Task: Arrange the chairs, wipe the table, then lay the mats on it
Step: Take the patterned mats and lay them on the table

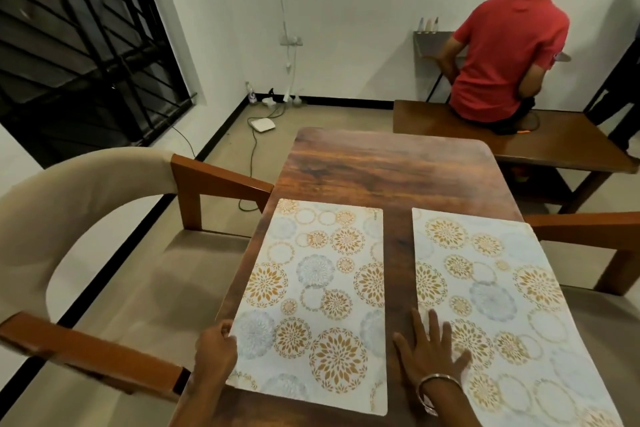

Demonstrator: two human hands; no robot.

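Observation:
Two white mats with gold and blue flower circles lie side by side on the dark wooden table (384, 166). My left hand (216, 343) pinches the left edge of the left mat (318, 288) near its lower corner. My right hand (433, 347) lies flat with fingers spread, pressing the left edge of the right mat (495, 295) and partly resting on the bare wood between the mats. A beige upholstered chair (86, 253) with wooden arms stands at the table's left side. Another chair's wooden arm (585, 229) shows at the right.
A person in a red shirt (505, 55) sits on a wooden bench (554, 142) beyond the table, back to me. A white device (264, 124) and cables lie on the floor by the far wall. A barred window (79, 38) fills the left wall.

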